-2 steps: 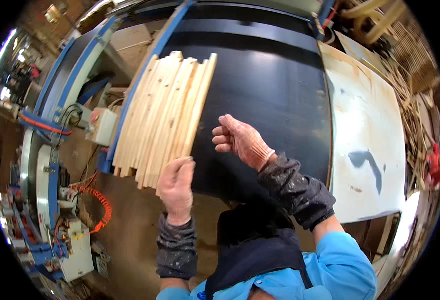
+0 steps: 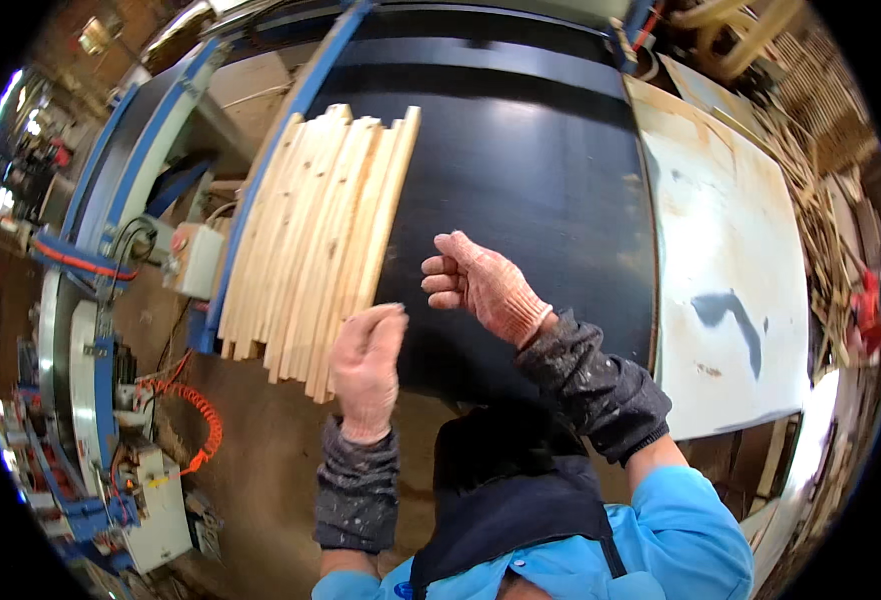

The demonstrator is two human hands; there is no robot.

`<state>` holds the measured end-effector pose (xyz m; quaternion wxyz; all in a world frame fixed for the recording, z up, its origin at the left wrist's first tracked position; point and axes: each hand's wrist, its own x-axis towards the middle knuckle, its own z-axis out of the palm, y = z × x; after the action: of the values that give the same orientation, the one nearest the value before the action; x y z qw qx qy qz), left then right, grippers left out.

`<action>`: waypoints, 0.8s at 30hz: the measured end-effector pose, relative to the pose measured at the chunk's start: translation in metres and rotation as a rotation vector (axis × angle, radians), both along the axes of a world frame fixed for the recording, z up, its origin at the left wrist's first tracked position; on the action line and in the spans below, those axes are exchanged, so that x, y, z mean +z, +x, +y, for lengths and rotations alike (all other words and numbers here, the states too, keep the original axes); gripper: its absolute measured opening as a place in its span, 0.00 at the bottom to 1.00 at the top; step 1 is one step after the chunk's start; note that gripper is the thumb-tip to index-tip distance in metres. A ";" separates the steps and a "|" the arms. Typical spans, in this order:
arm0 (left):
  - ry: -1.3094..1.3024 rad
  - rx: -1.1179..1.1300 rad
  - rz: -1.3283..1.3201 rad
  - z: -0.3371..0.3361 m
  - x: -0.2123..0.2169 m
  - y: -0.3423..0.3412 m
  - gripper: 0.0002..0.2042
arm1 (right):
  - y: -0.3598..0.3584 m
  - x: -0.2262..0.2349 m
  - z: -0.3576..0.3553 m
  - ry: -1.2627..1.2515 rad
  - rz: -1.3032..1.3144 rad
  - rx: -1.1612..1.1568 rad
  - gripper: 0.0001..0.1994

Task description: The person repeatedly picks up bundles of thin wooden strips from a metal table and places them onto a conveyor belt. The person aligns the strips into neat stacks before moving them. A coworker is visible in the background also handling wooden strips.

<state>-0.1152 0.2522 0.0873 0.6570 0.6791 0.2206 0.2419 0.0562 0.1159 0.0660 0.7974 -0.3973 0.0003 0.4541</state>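
Worktop (image 2: 531, 190): black, flat and a bit shiny.
Left edge: a long blue rail (image 2: 262, 190) runs along it.
Wood sticks (image 2: 331, 225): many pale ones lie side by side next to the rail, pointing from the near edge toward the far edge.
Stick ends: uneven, some poking out more.
Stick spots: a few small dark ones.

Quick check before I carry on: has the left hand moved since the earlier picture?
Yes. Judged against the blue rail in the same view, the left hand has shifted slightly to the right, away from it.
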 end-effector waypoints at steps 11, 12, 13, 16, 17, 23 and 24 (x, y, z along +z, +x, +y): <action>-0.167 -0.610 0.027 -0.178 0.005 0.089 0.12 | -0.040 0.005 -0.185 0.182 0.035 -0.459 0.20; -0.164 -0.637 0.030 -0.197 0.010 0.089 0.12 | -0.044 0.003 -0.202 0.199 0.036 -0.494 0.20; -0.135 -0.680 0.028 -0.217 0.012 0.088 0.12 | -0.049 0.002 -0.221 0.216 0.036 -0.529 0.19; -0.030 -0.833 0.013 -0.287 0.025 0.082 0.11 | -0.078 0.016 -0.292 -0.036 -0.023 -0.601 0.24; -0.033 -0.831 0.031 -0.306 0.022 0.075 0.10 | -0.090 0.019 -0.310 -0.114 -0.088 -0.628 0.24; 0.019 -1.025 0.048 -0.442 -0.015 0.038 0.07 | -0.162 -0.027 -0.440 -0.047 -0.113 -0.847 0.23; -0.047 -1.052 0.109 -0.469 -0.009 0.026 0.05 | -0.179 -0.033 -0.466 -0.013 -0.109 -0.853 0.23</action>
<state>-0.0895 -0.2166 0.0778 0.6922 0.6947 -0.1110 -0.1611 -0.1225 -0.3499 0.0331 0.9101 -0.3901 0.1255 0.0620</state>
